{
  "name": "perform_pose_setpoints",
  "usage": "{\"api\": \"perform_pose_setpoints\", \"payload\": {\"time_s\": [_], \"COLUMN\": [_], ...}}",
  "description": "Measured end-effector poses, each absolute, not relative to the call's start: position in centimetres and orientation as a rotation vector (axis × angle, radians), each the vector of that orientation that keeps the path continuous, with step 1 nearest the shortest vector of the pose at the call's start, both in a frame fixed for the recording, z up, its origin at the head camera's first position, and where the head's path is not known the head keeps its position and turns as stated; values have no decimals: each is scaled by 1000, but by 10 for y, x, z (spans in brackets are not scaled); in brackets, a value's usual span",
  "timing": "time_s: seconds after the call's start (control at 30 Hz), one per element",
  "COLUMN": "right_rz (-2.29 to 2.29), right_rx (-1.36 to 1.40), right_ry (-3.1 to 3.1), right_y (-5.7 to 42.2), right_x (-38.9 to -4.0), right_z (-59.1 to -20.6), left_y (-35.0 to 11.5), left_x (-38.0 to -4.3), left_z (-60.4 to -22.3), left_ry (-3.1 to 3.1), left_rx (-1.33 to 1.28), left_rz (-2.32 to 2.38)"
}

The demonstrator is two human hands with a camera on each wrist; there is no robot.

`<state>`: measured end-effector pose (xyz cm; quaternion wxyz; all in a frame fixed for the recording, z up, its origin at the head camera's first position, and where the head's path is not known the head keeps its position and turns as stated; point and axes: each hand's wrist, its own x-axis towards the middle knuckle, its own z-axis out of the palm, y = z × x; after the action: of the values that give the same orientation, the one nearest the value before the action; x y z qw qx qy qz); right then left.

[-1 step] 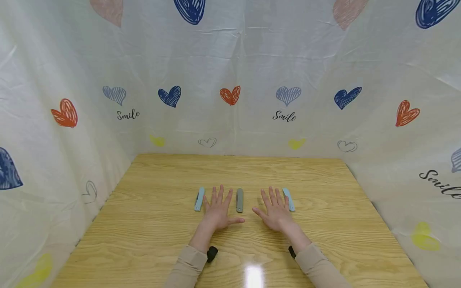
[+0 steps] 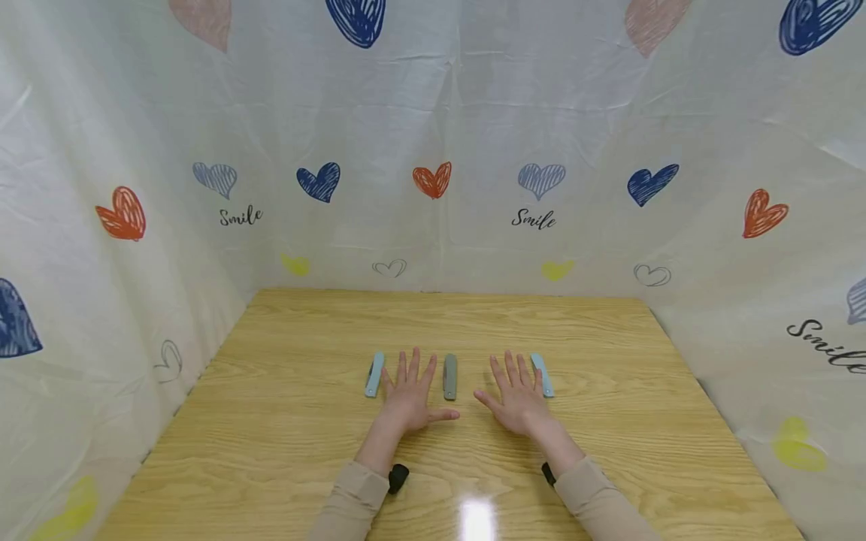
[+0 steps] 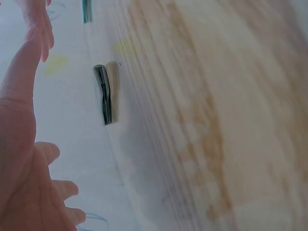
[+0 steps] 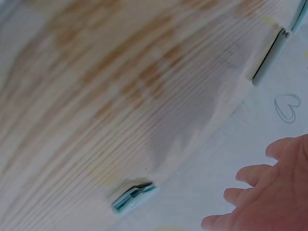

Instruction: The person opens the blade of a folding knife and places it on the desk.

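Observation:
Three slim folded, knife-like pieces lie apart on the table: a light-blue one [image 2: 374, 374] at left, a grey-green one [image 2: 449, 376] in the middle and another light-blue one [image 2: 543, 375] at right. Between the left and middle pieces, my left hand [image 2: 407, 402] is spread palm down with nothing in it. My right hand [image 2: 519, 402] is spread likewise, its little finger overlapping the right piece in the head view. The left wrist view shows the grey-green piece [image 3: 106, 95] with a dark slot along it. In the right wrist view the right light-blue piece [image 4: 134, 197] appears.
The wood-grained table [image 2: 325, 323] reaches back to a white curtain [image 2: 440, 98] printed with hearts, which also hangs along both sides. Each wrist carries a black strapped device [image 2: 398, 478]. A bright light reflection shows on the near tabletop.

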<state>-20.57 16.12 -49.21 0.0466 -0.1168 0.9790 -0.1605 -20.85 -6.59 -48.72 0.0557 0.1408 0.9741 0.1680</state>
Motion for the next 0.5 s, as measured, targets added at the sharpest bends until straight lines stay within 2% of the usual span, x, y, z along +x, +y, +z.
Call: {"api": "perform_pose_setpoints", "payload": {"time_s": [0.5], "right_rz": [-548], "right_rx": [-362], "right_ry": [2997], "right_y": [156], "right_x": [-209], "right_z": [-485], "left_y": [-66], "left_x": [-213], "left_z": [-485], "left_ry": [2927], "left_rx": [448], "left_rz": [605]}}
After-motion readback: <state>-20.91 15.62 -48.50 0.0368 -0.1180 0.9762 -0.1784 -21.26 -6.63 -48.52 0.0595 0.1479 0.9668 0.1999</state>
